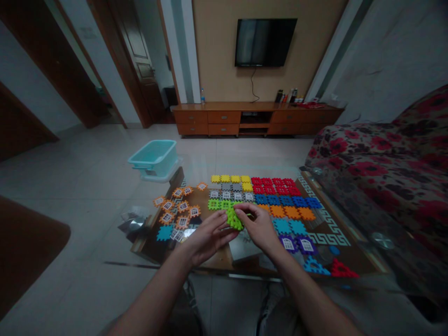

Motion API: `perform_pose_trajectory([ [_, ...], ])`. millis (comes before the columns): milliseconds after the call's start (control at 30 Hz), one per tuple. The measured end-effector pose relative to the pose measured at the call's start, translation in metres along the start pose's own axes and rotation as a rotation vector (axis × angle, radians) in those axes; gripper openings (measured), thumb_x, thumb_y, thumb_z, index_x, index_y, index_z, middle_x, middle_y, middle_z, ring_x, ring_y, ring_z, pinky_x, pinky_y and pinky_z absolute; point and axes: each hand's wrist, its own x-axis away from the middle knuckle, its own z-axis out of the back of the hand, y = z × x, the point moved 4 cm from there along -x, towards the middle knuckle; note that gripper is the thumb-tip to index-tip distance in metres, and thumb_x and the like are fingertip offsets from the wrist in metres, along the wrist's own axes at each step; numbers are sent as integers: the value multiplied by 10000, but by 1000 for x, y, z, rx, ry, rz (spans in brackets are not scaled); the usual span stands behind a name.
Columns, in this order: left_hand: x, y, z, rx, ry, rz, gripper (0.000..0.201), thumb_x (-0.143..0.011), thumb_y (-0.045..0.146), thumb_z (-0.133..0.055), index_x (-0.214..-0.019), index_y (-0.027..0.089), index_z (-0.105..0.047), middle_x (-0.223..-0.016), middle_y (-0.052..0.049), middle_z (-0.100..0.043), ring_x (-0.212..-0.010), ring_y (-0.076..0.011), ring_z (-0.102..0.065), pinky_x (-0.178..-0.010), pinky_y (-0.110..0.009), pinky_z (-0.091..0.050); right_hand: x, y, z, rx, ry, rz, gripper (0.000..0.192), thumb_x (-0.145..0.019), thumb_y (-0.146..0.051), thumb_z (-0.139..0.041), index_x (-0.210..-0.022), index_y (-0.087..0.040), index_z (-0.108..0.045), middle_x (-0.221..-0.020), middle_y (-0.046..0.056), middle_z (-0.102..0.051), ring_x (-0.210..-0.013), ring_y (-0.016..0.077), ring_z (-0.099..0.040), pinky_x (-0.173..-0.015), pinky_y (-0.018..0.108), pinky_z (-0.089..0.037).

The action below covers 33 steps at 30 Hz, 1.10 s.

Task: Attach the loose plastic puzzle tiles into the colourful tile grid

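Both hands hold green interlocking tiles (234, 220) above the near middle of the glass table. My left hand (208, 237) grips their left side, with its fingers underneath. My right hand (258, 226) pinches them from the right. How many tiles are in the grip I cannot tell. Just behind, a row of green tiles (214, 204) lies flat, below a row of grey window tiles (226, 195). Orange tiles (291, 212) and light-blue tiles (282, 226) lie to the right of my right hand. Orange window tiles (183, 206) are scattered left of my left hand.
Yellow (226, 178), red (275, 188) and blue tiles (287, 200) form rows farther back on the glass table (206, 268). Purple window tiles (305, 245) and triangles (343, 269) lie at the near right. A teal bin (154, 156) stands beyond the left corner; a flowered sofa (353, 149) is at right.
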Motion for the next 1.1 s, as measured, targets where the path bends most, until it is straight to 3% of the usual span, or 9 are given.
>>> perform_pose_trajectory([
  [333, -6, -7, 4, -2, 51, 33, 234, -812, 173, -716, -1008, 175, -588, -953, -46, -687, -814, -150, -682, -811, -304, -568, 12, -10, -13, 225, 2, 154, 161, -933, -249, -522, -955, -204, -675, -964, 55, -683, -892, 192, -635, -723, 308, -497],
  [500, -7, -7, 7, 23, 85, 78, 222, -832, 191, -667, -1039, 158, -596, -862, -64, -701, -761, -160, -684, -747, -271, -560, 10, -12, -11, 207, -76, 122, 197, -959, -293, -501, -981, -216, -681, -989, 52, -686, -922, 191, -635, -739, 310, -498],
  [600, -7, -1, 9, 57, 124, 39, 161, -842, 188, -644, -992, 146, -605, -830, -65, -701, -722, -152, -679, -715, -256, -558, 9, -12, -8, 194, -160, 85, 230, -916, -346, -587, -1098, -227, -664, -1095, 57, -678, -969, 197, -633, -772, 325, -510],
  [733, -7, 5, 11, 74, 124, 16, 143, -866, 193, -599, -997, 136, -614, -840, -73, -705, -712, -151, -680, -690, -251, -561, 9, -14, -7, 279, -214, 135, 456, -773, -319, -757, -1200, -226, -626, -1150, 65, -665, -1017, 216, -617, -884, 376, -495],
  [1100, -5, 6, 8, -24, 66, 14, 190, -863, 220, -648, -1036, 151, -612, -880, -72, -717, -749, -152, -690, -757, -268, -557, 8, -12, -5, 326, -217, 141, 418, -736, -237, -759, -1135, -199, -641, -1041, 57, -673, -949, 206, -626, -851, 366, -498],
])
